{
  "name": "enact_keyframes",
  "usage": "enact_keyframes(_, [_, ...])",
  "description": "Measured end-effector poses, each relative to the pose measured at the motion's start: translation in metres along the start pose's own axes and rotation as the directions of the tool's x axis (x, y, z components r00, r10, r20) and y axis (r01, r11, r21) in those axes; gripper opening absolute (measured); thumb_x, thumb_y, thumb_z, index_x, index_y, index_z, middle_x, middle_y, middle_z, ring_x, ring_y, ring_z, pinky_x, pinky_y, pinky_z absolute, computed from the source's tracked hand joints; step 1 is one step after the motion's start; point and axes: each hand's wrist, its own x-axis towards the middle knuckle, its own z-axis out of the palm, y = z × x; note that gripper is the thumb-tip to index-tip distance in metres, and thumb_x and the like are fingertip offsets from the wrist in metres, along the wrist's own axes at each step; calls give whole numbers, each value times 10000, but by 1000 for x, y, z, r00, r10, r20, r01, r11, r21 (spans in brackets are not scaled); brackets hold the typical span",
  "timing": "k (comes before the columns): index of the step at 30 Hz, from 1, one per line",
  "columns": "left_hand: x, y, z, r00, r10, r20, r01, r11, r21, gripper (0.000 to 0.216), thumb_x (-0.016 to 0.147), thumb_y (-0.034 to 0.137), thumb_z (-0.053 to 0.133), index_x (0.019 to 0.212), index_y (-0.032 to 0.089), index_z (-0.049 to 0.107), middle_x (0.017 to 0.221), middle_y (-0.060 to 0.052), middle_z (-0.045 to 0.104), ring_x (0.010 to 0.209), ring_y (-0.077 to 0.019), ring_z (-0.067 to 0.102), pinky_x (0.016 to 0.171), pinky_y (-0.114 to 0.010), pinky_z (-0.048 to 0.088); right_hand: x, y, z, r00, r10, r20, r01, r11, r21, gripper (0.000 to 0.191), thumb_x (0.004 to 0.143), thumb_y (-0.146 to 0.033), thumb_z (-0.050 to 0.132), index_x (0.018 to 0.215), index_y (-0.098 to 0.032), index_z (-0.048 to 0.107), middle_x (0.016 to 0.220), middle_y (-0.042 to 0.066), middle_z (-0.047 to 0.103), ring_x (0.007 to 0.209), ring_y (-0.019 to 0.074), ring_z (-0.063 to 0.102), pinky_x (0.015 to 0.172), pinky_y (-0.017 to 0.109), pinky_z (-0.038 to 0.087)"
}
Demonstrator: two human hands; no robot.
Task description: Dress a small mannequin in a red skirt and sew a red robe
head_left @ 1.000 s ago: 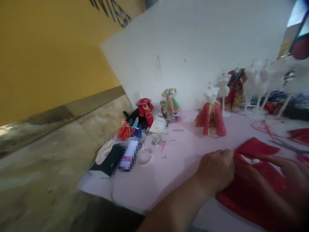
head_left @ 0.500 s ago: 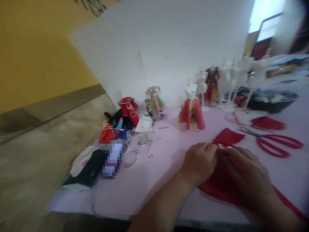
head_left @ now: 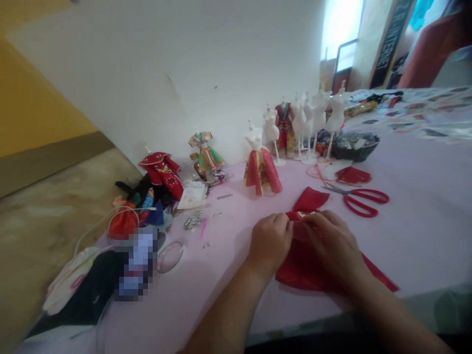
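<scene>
A red fabric piece [head_left: 306, 263] lies flat on the pale pink table [head_left: 413, 231] in front of me. My left hand [head_left: 271, 241] is curled, its fingers pinching the fabric's upper left edge. My right hand [head_left: 334, 243] lies on top of the cloth beside it, fingers bent and pressing near the same spot. A red flap of the fabric [head_left: 310, 198] sticks out beyond my hands. Red-handled scissors [head_left: 359, 198] lie just right of and behind my hands.
A small mannequin in a red skirt [head_left: 261, 169] stands behind the fabric. More white mannequins [head_left: 313, 118] and dressed figures [head_left: 162, 172] line a white board. A dark bowl [head_left: 354, 145], a clutter of cloth scraps [head_left: 140, 209] and a tape roll [head_left: 170, 255] lie at left.
The view has swung right, so the scissors and the far table now show. Both hands have stayed on the red fabric, my right hand drawing in next to the left.
</scene>
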Motion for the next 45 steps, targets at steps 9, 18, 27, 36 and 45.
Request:
enact_keyframes(9, [-1, -2, 0, 999, -27, -32, 26, 999, -44, 157, 957, 116, 433, 918, 163, 577, 893, -59, 659, 848, -191, 616, 794, -319, 498, -3, 3, -5, 1000, -11, -20, 10, 997, -81, 200, 980, -360, 536, 885, -211, 631, 837, 44, 646, 731, 208, 598, 703, 339, 430])
enact_keyframes(18, [-1, -3, -2, 998, -60, -5, 60, 997, -40, 140, 950, 124, 405, 908, 178, 528, 835, -37, 641, 771, -175, 601, 731, -298, 485, -4, 9, -4, 1000, 9, 11, -7, 987, -160, 468, 992, -599, 398, 829, -225, 628, 789, 64, 649, 633, 224, 578, 640, 367, 380])
enact_keyframes(27, [-2, -1, -3, 996, -89, -5, 88, 996, -17, 76, 903, 163, 442, 893, 189, 513, 832, -41, 653, 765, -187, 619, 716, -315, 500, -3, 4, -7, 995, 79, 53, -74, 994, -77, 454, 911, -680, 479, 807, -248, 570, 769, 64, 624, 698, 271, 576, 667, 414, 416])
enact_keyframes(36, [-4, 5, -4, 997, 63, 34, -62, 997, -42, 63, 911, 188, 470, 888, 189, 528, 832, -39, 654, 784, -184, 628, 750, -312, 531, -9, 7, 4, 991, -121, 58, 126, 988, -89, 305, 979, -409, 439, 1153, -215, 598, 1116, 136, 661, 995, 326, 597, 872, 483, 465])
enact_keyframes(45, [-5, 6, -5, 985, 174, 14, -175, 985, 15, 179, 970, 224, 445, 1086, 174, 573, 988, -65, 680, 920, -219, 646, 850, -368, 547, -9, 13, 1, 990, -128, 50, 133, 986, -99, 334, 1014, -418, 393, 1032, -208, 652, 1033, 123, 690, 880, 289, 649, 793, 450, 487])
